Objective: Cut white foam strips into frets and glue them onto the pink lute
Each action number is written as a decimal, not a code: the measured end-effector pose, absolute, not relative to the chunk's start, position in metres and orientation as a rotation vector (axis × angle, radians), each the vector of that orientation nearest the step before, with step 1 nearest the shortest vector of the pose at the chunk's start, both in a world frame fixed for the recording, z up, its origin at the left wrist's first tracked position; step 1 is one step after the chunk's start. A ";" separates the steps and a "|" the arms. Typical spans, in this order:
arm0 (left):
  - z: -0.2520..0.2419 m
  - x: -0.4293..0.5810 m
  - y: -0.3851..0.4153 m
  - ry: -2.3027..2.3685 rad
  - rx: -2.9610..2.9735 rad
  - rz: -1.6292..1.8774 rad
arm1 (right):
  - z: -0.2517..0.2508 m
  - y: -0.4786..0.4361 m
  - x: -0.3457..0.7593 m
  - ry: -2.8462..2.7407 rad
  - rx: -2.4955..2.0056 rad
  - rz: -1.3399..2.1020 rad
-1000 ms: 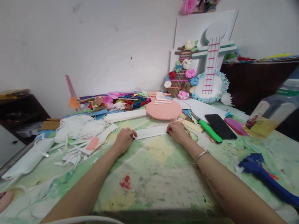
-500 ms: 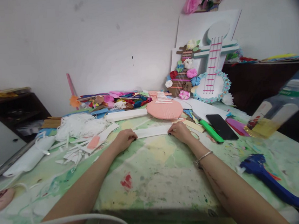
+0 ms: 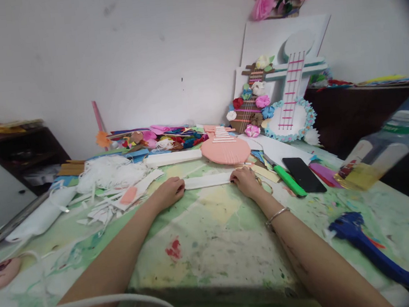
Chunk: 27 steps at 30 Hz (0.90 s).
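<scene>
A long white foam strip (image 3: 207,180) lies flat on the paint-stained table (image 3: 205,240). My left hand (image 3: 168,194) rests on its left end with fingers curled down onto it. At the strip's right end my right hand (image 3: 244,181) presses down with bent fingers; a bracelet circles that wrist. Just behind the strip lies a pink guitar-shaped foam piece (image 3: 225,148).
A green utility knife (image 3: 288,180) and a black phone (image 3: 303,173) lie right of my right hand. A blue glue gun (image 3: 367,249) sits near the right edge. White foam scraps (image 3: 109,182) pile at the left. Decorated foam guitars (image 3: 282,102) lean on the wall; a plastic bottle (image 3: 381,151) looms at right.
Both hands stay at the ends of the strip; the left hand has slid slightly leftward and flattened. The view shifted a little.
</scene>
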<state>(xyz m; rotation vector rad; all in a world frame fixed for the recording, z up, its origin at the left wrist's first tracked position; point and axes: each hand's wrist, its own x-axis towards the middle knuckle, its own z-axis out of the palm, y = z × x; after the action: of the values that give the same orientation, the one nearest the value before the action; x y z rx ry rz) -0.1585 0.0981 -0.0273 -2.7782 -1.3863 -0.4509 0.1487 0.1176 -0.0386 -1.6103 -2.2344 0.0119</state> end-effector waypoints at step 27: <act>-0.022 -0.170 0.098 -1.577 -2.767 -0.542 | -0.033 0.113 0.147 -2.268 -1.263 0.142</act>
<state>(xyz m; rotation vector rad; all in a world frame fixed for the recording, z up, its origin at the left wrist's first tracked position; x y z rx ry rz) -0.1699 0.0983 -0.0221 -2.7674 -1.5765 -0.5417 0.1467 0.1133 -0.0325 -1.2629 -2.2678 0.1418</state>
